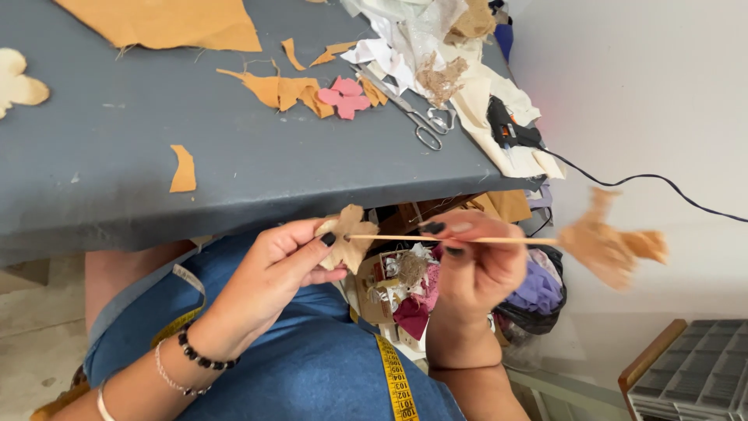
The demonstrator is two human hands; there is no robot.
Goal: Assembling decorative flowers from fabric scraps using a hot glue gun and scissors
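Note:
My left hand [284, 261] pinches a beige fabric flower piece [348, 238] between thumb and fingers, just below the table's front edge. My right hand [479, 257] grips a thin wooden stick [421, 238] that lies level, its left tip touching the flower piece. On the stick's right end sits a blurred tan fabric flower [612, 242]. A yellow measuring tape [396, 382] hangs over my blue denim apron.
The grey table [117, 164] holds orange fabric scraps [284, 90], a pink fabric flower [344, 97], scissors [413, 117], a black glue gun [508, 129] with a cord, and piled cloth at the back right. A box of scraps [405, 284] stands below. A grey tray [693, 374] sits at bottom right.

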